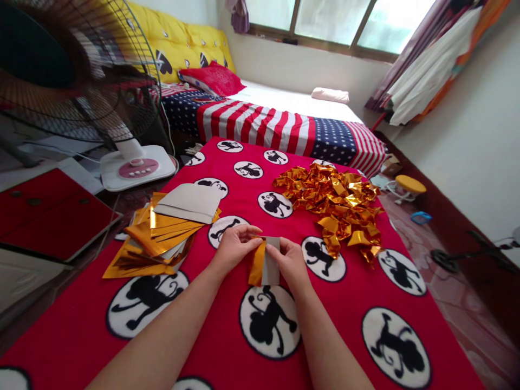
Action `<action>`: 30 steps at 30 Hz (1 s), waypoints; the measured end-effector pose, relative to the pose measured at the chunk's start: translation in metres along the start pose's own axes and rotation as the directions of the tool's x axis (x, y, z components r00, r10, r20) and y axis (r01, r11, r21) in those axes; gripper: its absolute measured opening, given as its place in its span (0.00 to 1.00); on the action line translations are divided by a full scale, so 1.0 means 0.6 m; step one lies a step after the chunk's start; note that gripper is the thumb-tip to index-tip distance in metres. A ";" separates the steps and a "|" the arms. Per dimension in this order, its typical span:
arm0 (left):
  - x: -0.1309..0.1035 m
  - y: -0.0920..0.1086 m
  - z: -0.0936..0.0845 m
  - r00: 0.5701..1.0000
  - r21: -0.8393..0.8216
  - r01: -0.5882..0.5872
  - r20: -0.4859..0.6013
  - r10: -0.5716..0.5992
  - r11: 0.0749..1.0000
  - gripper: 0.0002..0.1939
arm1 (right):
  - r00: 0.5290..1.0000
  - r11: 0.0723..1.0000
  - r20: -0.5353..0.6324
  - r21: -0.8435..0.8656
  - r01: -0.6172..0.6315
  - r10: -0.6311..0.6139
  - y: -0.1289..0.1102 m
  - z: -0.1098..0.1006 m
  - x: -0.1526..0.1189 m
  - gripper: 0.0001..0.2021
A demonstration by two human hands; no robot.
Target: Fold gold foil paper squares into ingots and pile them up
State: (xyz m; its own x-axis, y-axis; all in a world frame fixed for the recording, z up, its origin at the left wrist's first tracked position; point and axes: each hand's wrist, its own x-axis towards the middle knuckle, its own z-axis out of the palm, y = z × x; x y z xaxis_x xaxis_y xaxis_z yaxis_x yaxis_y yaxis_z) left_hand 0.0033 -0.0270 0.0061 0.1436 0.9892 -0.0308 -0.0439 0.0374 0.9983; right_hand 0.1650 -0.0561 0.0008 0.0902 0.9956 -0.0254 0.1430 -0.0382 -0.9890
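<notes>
Both hands are engaged on one gold-and-grey foil paper sheet (271, 271), located above the red monkey-print cloth (337, 330), near its middle. The left hand (232, 246) pinches the sheet's upper left part between thumb and fingers; the right hand (291, 261) grips its upper right part, thumb pressed on the grey face. The two hands are close together, with the sheet between them. A gold strip shows on the left and grey on the right; whether this is a fold cannot be confirmed.

To the left lies a stack of foil paper sheets (142, 238), fanned unevenly, some grey faces uppermost. To the right is a loose heap of folded gold foil pieces (331, 195).

Risks, in my judgement: uneven thumb pressure could skew or crease the sheet. The soft cloth probably offers poor backing for a sharp crease. The electric fan (138, 167) shows blurred blades, suggesting it is running; a draught could lift the upper sheets or scatter the heap. Pieces at the heap's outer side, near the cloth's right edge, could fall to the floor (441, 244).
</notes>
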 end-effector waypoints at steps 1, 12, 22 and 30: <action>0.000 -0.001 0.000 1.000 0.014 -0.008 0.003 0.008 1.000 0.16 | 1.000 1.000 0.009 -0.017 0.007 -0.007 0.001 0.000 0.000 0.11; 0.007 -0.012 0.003 0.995 0.041 -0.052 -0.080 0.055 0.998 0.15 | 0.998 0.976 0.017 -0.209 0.057 -0.054 0.002 0.005 0.000 0.12; 0.006 -0.010 0.007 0.963 0.380 -0.174 -0.128 0.238 0.909 0.12 | 0.890 0.791 -0.001 -0.459 0.404 -0.456 -0.020 0.009 -0.036 0.06; 0.020 -0.021 -0.009 0.882 0.276 -0.159 -0.392 0.263 0.948 0.12 | 0.922 0.792 0.139 -0.477 0.381 -0.360 -0.017 0.011 -0.045 0.06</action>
State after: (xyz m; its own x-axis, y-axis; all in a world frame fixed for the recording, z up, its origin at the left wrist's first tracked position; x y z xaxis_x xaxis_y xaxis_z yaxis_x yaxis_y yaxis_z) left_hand 0.0003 -0.0148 -0.0072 -0.2725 0.9376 0.2160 0.2089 -0.1614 0.9645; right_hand 0.1547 -0.0818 0.0104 -0.1049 0.9440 0.3129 0.6174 0.3085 -0.7236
